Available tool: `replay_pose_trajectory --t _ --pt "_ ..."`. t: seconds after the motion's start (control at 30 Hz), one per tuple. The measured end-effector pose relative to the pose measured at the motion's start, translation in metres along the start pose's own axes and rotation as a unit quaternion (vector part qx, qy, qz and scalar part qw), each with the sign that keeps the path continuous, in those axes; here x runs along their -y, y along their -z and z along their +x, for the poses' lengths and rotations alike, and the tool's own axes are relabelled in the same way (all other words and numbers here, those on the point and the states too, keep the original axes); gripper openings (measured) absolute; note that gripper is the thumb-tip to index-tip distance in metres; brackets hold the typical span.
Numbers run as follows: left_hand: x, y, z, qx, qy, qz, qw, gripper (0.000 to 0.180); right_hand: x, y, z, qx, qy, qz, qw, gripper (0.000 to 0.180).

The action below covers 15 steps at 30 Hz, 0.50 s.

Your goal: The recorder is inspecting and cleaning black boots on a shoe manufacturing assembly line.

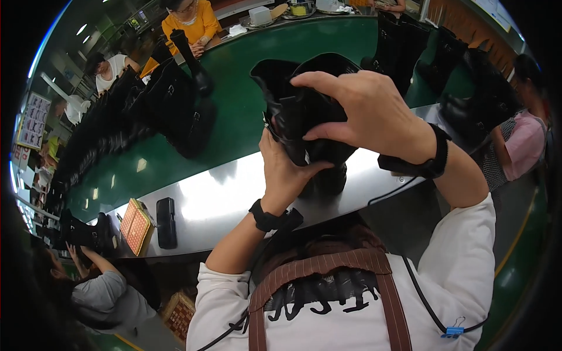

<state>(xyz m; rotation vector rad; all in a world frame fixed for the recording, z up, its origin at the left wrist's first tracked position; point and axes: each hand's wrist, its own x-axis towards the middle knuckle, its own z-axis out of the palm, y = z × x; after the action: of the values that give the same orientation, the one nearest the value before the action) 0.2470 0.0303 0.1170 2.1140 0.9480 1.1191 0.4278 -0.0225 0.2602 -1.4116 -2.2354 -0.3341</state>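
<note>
Although black leather boots [175, 105] crowded the left side of the long green-topped table [234, 88], they overlapped too much to count, and so did a second dark cluster of boots [404, 50] at the right. Of smaller things there were one flat black oblong case [166, 223] and one orange patterned, yellow-edged oblong [134, 228], lying side by side on the shiny metal strip [222, 187] of the near edge. One blue metal binder clip [453, 331] hung at the wearer's right side. At least four other people [190, 29] were nearby.

One brown woven basket [178, 313] stood low at the left, near a co-worker in a grey top [99, 298]; its contents could not be made out. Across the table, a round metal tray [328, 11] bore something white, too small to name.

The tall black leather boot [287, 117] in hand was upright before the wearer, above the metal strip, its flared top open and dark inside (perhaps a pair, since two rims seemed to show). The left hand [287, 167] was clamped round its lower shaft. On the right hand [369, 111], thumb and forefinger stood apart at the upper shaft; whether it gripped the leather, I could not tell.
</note>
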Motion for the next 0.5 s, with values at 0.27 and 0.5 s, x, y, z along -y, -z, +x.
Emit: replay_pose_trajectory --t 0.27,0.5 --pt "0.04 0.038 -0.018 -0.102 0.125 -0.305 0.939 0.036 -0.067 0.039 -0.015 -0.134 0.177 0.004 0.975 0.029" --pt "0.005 0.056 -0.016 -0.127 0.02 -0.256 0.958 0.106 -0.066 0.045 -0.047 -0.051 0.104 0.007 0.993 0.041"
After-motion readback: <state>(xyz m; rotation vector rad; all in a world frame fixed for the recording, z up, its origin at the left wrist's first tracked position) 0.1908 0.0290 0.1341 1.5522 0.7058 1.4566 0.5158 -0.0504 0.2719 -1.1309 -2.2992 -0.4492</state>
